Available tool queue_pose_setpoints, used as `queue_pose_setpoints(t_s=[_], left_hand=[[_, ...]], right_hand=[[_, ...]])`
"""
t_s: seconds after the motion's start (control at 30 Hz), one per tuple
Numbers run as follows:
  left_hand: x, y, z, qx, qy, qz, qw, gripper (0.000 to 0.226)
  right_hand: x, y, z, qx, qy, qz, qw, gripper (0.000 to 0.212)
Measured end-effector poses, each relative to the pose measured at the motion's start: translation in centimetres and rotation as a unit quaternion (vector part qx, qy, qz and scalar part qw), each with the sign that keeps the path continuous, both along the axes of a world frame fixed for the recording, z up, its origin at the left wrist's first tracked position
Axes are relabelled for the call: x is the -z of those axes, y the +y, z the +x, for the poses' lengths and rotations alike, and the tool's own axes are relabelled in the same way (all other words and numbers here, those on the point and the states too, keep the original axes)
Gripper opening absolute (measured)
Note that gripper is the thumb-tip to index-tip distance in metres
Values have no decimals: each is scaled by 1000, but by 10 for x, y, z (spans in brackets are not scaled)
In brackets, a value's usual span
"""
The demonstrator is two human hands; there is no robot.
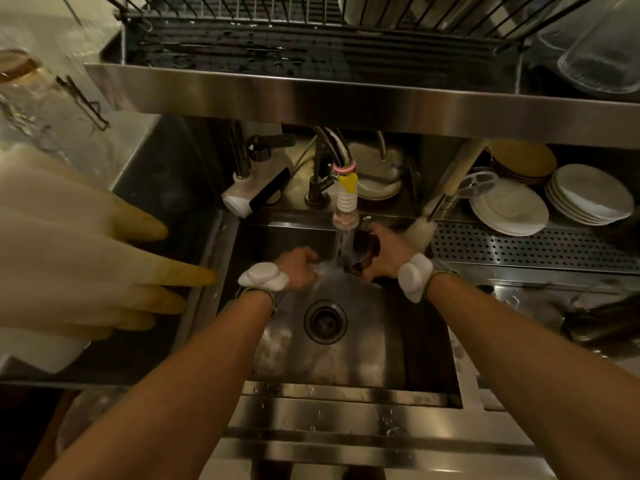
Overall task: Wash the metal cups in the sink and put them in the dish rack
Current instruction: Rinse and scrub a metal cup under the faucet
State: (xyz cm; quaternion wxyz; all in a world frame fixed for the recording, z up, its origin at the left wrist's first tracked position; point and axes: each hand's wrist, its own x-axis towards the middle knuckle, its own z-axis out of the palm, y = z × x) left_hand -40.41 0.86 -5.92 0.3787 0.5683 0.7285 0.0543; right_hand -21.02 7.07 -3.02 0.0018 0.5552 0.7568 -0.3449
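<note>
- Nearest you, the sink (363,358) lies wet, with the drain (325,320) dead centre just ahead of your forearms.
- Past the drain at 11 o'clock is your left hand (299,268), fingers curled in toward the stream. Spray hides their tips, so I cannot tell whether they grip anything or just rub.
- At 1 o'clock from the drain, your right hand (384,252) wraps around the metal cup (360,263), which is tipped on its side, low in the basin, right under the water (341,242).
- That water pours from the faucet nozzle (345,202) at 12 o'clock, straight onto the cup.
- My call: you're mid-rinse on this cup, and racking is not yet begun.
- A bottle brush (420,230) leans at 2 o'clock, just beyond your right hand.
- Stacked plates (509,211) sit farther out at 2 o'clock, and rubber gloves (104,258) hang at 9 o'clock.
- Farthest, high at 12 o'clock, is the dish rack (311,46), above the steel shelf.
- Next move, as I read it: turn the cup so the water reaches inside, tip it out, then lift it up and over the shelf edge with a firm wet-metal grip and set it mouth down on the wires.
</note>
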Motion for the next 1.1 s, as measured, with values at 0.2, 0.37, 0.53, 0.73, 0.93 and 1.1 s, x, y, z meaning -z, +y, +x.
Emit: queue_pose_setpoints(t_s=[0.2,0.37,0.53,0.73,0.93,1.1], left_hand=[[11,5,9,19,-165,64,984,100],[11,2,28,-30,-255,138,957,95],[17,5,32,-57,-211,164,962,88],[7,9,31,-54,-176,199,962,83],[3,17,24,-18,-154,211,965,85],[10,14,22,-63,-166,224,958,85]], right_hand=[[21,-8,-7,44,179,-61,981,74],[20,-12,-11,78,252,-122,957,72],[20,-7,-4,72,217,-129,965,70],[37,2,10,139,121,-43,982,52],[41,-6,15,97,63,-63,991,37],[46,-9,21,91,59,-57,992,33]])
